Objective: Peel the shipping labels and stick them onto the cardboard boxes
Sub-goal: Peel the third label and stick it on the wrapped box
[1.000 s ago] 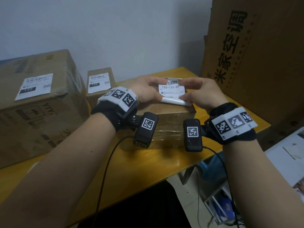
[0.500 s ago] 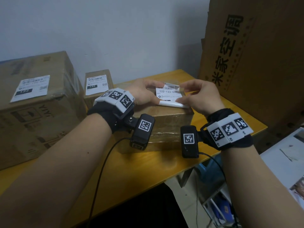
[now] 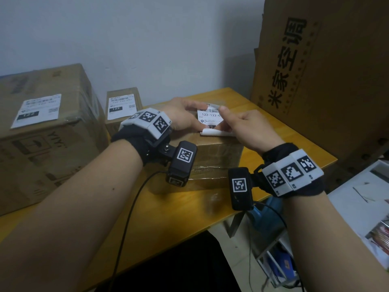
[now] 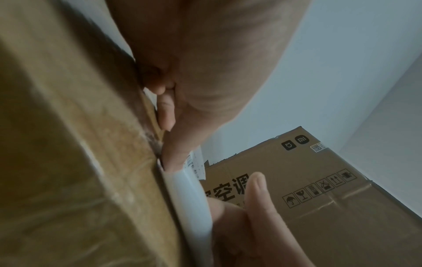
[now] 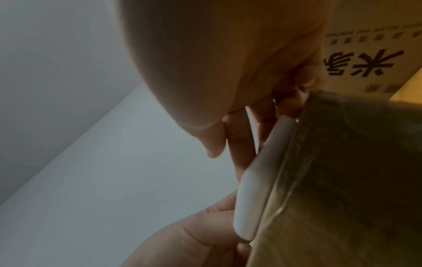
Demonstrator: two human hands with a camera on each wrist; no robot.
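Note:
A taped cardboard box [image 3: 212,159] stands on the yellow table [image 3: 168,224]. A white shipping label [image 3: 208,121] printed 122-122 lies over the box top, and its near edge [image 3: 214,133] curls up. My left hand [image 3: 195,114] pinches the label's left side, index finger along its far edge. My right hand [image 3: 224,121] holds the right side, thumb laid on the print and fingers at the curled edge. The left wrist view shows the curled white strip [image 4: 189,198] against the box [image 4: 68,144]. It appears again in the right wrist view as a white roll [image 5: 258,180].
A large labelled box [image 3: 42,144] and a small labelled box [image 3: 124,106] stand at the back left. A tall printed carton [image 3: 315,81] walls the right side. The table's front edge runs just behind my wrists. White papers [image 3: 368,207] lie lower right.
My right thumb has slid from the label's edge up onto its printed face. The label now sits lower against the box top. My left hand has stayed on its side.

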